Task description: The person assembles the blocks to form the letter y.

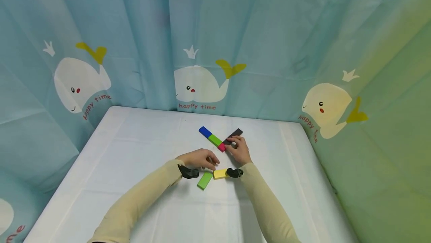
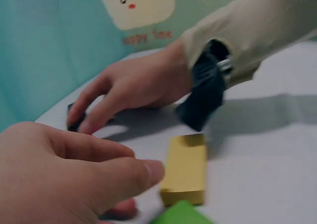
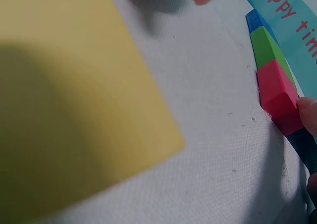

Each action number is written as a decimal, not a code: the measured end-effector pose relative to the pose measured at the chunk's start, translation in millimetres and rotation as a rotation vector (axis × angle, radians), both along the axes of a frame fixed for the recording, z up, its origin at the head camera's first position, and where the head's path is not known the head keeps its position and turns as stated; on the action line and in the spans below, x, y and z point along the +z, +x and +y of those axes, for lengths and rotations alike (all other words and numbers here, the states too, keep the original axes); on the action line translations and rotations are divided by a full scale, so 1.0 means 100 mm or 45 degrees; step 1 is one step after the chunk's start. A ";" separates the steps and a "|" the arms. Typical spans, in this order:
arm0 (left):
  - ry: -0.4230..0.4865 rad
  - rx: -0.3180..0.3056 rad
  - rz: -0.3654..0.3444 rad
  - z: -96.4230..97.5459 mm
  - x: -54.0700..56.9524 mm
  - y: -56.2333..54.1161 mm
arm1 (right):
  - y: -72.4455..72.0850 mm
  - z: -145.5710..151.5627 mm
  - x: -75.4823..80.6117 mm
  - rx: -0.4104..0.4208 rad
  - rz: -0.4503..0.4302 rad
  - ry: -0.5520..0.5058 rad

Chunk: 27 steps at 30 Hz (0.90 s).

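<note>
On the white table a blue block [image 1: 205, 132], a green block [image 1: 214, 140] and a red block [image 1: 221, 147] lie end to end in a slanting row. From the red end, a dark strip [image 1: 238, 132] runs off to the upper right, forming a V with that row. My right hand [image 1: 240, 151] pinches the dark strip near the red block, its thumb touching the red one in the right wrist view. Loosely bent and holding nothing, my left hand [image 1: 201, 158] hovers by a yellow block [image 1: 220, 174] and a loose green block [image 1: 204, 181].
The table [image 1: 134, 138] backs onto a blue curtain [image 1: 141, 30] printed with whales, which also hangs along the left. Greenish curtain [image 1: 387, 153] closes the right side. Both wrists wear black straps; the right one [image 1: 234, 172] partly covers the yellow block from above.
</note>
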<state>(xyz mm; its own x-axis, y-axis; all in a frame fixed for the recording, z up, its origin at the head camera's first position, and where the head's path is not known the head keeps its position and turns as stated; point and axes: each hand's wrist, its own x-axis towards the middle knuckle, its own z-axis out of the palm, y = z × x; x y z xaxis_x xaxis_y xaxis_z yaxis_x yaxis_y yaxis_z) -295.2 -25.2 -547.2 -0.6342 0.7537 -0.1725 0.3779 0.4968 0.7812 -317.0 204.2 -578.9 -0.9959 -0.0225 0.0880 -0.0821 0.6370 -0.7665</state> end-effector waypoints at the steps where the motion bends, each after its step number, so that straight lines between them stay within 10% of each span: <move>1: 0.012 -0.020 0.029 0.01 -0.01 0.03 | 0.00 0.00 0.00 0.003 0.005 -0.003; 8: 0.065 -0.142 0.243 0.01 -0.11 0.17 | -0.01 -0.02 0.00 0.027 0.037 -0.009; 17: 0.038 -0.093 0.154 -0.17 -0.13 0.25 | 0.01 0.00 0.05 0.040 0.049 -0.032; 27: -0.023 -0.268 0.116 -0.22 -0.04 0.33 | 0.02 0.01 0.02 0.047 0.059 -0.036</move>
